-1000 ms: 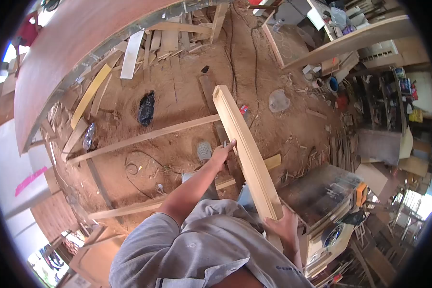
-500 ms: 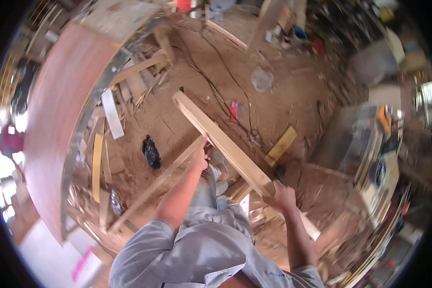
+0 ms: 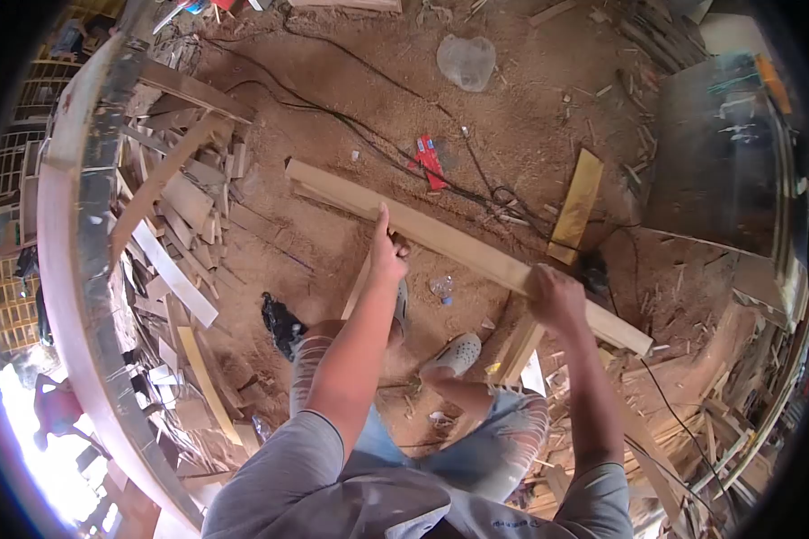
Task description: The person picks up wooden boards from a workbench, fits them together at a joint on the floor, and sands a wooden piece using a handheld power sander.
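A long pale wooden plank (image 3: pixel 458 245) slants across in front of me, its far end up to the left and its near end down to the right. Around its right part my right hand (image 3: pixel 559 299) is closed, fingers wrapped over the wood. My left hand (image 3: pixel 388 256) grips the near edge left of the middle, thumb stretched up onto the face and fingers curled below. Beneath the plank, one wooden bar (image 3: pixel 521 349) runs down near my right hand, and another shows partly behind my left forearm. Whether these bars are joined to the plank is hidden.
Wood offcuts (image 3: pixel 189 198) are heaped left, beside a long curved panel (image 3: pixel 72 269). Black cables (image 3: pixel 360 130) cross the sawdust-covered floor, near a red packet (image 3: pixel 430 162) and a yellowish board (image 3: pixel 576 207). A dark sheet (image 3: pixel 715 157) stands at right; a black plastic bag (image 3: pixel 281 323) lies near my legs.
The plank has turned from a steep diagonal to a flatter slant, its near end now further right. My right hand has moved up and right with it. My view has shifted, and my legs are spread wider.
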